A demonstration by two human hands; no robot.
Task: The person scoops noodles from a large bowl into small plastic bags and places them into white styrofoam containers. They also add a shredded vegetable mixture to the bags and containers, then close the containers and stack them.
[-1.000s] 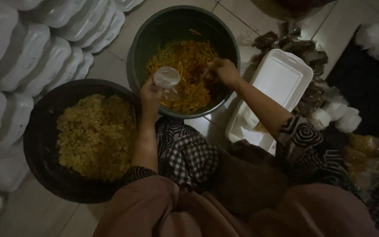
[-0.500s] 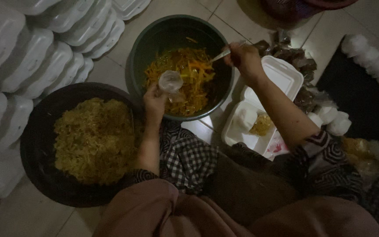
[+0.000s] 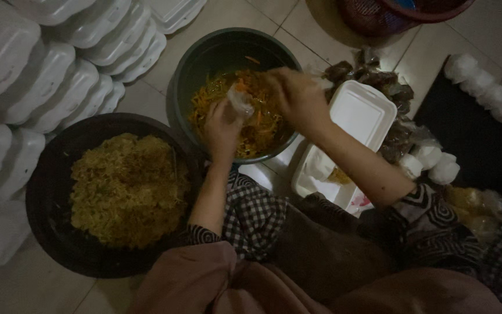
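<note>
A dark round tub (image 3: pixel 188 64) on the tiled floor holds orange and green shredded vegetables (image 3: pixel 257 125). Over it my left hand (image 3: pixel 222 128) grips a small clear plastic bag (image 3: pixel 240 102) by its mouth. My right hand (image 3: pixel 297 96) is blurred, right beside the bag's opening; earlier it held a metal spoon, which I cannot make out now. An open white foam box (image 3: pixel 360 110) lies to the right of the tub, with a white lump and some yellow food in its lower half.
A wide black basin (image 3: pixel 47 174) of yellow noodles sits at my left knee. Stacks of closed white foam boxes (image 3: pixel 42 75) line the left side. Dark wrapped packets (image 3: pixel 379 78), white round parcels (image 3: pixel 437 166) and a red basket (image 3: pixel 390 11) lie to the right.
My right hand swung from the tub's right rim leftward to the bag's mouth. My left hand lifted the bag slightly and tilted it toward the right hand.
</note>
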